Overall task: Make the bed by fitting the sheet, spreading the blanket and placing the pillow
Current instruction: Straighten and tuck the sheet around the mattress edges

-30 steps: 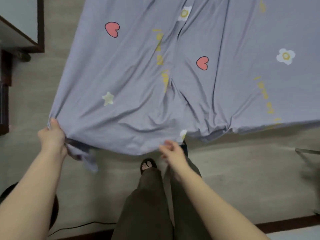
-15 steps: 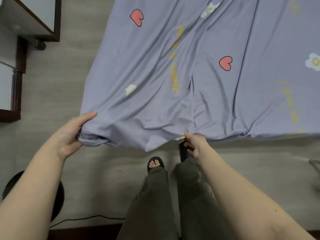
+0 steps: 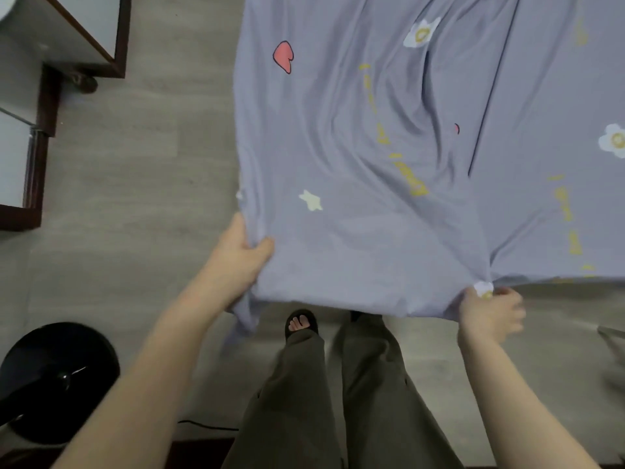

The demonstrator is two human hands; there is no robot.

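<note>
Left hand (image 3: pixel 241 255) pinches the near-left corner of the sheet (image 3: pixel 372 164) lying rumpled over the bed, right hand (image 3: pixel 488 313) grips the near edge — best pull both evenly so those folds flatten.
</note>
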